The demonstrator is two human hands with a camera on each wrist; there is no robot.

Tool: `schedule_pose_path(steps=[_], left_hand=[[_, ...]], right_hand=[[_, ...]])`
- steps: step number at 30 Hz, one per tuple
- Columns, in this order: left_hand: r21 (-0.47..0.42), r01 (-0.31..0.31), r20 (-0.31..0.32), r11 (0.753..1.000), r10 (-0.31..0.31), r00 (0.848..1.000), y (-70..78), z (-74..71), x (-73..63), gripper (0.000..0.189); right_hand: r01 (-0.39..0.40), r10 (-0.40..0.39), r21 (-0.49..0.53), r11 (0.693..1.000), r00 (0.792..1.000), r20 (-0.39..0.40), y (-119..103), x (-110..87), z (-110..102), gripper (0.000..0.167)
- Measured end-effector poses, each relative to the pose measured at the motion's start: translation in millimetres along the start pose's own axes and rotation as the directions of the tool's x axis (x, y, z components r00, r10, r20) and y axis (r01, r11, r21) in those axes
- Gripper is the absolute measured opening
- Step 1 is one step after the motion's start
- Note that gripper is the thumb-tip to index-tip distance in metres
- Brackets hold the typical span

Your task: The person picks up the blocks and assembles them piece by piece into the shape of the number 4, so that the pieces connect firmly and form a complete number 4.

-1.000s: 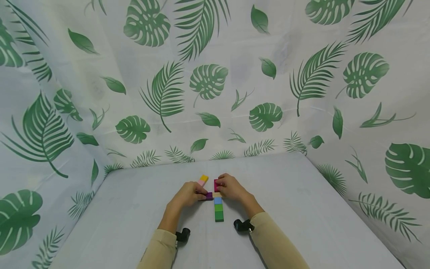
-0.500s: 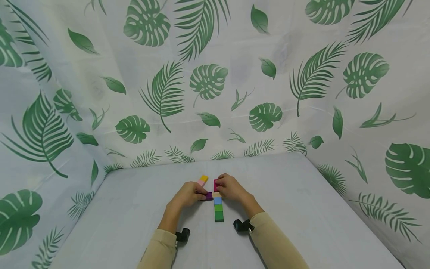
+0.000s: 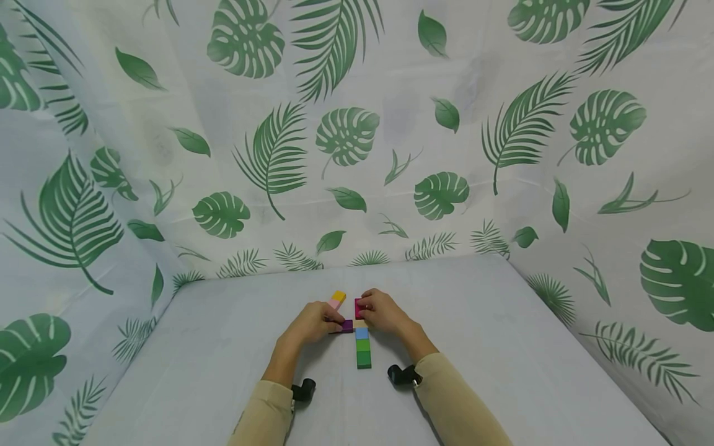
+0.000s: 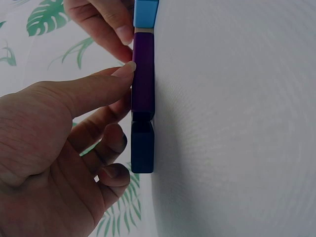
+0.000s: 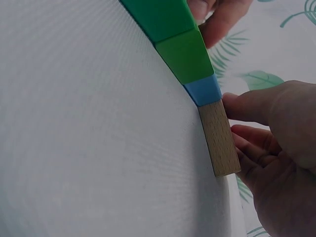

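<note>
Low over the table, my left hand (image 3: 311, 321) pinches a purple block (image 4: 143, 74), thumb on its upper edge and other fingers behind. A dark navy block (image 4: 142, 150) lies at its outer end. Opposite, my right hand (image 3: 385, 311) curls over a plain wooden block (image 5: 220, 140), with its thumb near the joint to a light blue block (image 3: 362, 333). One right finger lies by a magenta block (image 3: 357, 308), partly covered by that hand. Bright green (image 3: 363, 345) and dark green blocks (image 3: 364, 360) continue from the blue one toward me.
Beyond my left hand, a yellow block (image 3: 339, 296) and a pink block (image 3: 334, 303) lie end to end at a slant. White cloth covers the table (image 3: 223, 347). A leaf-printed curtain (image 3: 390, 155) stands behind and at both sides.
</note>
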State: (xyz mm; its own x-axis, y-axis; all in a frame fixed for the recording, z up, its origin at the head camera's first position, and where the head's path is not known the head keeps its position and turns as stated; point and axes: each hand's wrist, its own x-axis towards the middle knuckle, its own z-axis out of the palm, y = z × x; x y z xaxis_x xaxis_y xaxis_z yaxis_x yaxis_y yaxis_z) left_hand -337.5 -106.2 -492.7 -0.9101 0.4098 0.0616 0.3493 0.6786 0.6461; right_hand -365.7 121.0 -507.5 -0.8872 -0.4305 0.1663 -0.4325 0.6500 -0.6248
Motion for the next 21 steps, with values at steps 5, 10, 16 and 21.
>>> schedule_pose_path(steps=[5, 10, 16, 21], left_hand=[[0.004, 0.01, 0.005, 1.0, -0.01, 1.0, 0.8, 0.1, -0.1, 0.014], [0.012, 0.006, 0.008, 1.0, -0.007, 1.0, 1.5, -0.6, -0.2, 0.014], [0.0, 0.028, 0.013, 1.0, -0.028, 1.0, 2.3, -0.9, -0.7, 0.014], [-0.005, 0.032, 0.014, 0.999, -0.032, 0.999, 3.7, -1.2, -1.3, 0.014]], right_hand=[[0.041, -0.041, -0.019, 0.999, 0.999, 0.002, 1.0, -0.2, -0.9, 0.028], [0.057, -0.057, -0.022, 0.998, 0.998, 0.0, 1.5, -0.5, -0.8, 0.028], [0.058, -0.058, -0.016, 0.998, 0.998, 0.001, 1.7, -0.8, -0.3, 0.028], [0.045, -0.045, -0.01, 0.999, 0.999, 0.001, 1.4, -1.2, 0.3, 0.027]])
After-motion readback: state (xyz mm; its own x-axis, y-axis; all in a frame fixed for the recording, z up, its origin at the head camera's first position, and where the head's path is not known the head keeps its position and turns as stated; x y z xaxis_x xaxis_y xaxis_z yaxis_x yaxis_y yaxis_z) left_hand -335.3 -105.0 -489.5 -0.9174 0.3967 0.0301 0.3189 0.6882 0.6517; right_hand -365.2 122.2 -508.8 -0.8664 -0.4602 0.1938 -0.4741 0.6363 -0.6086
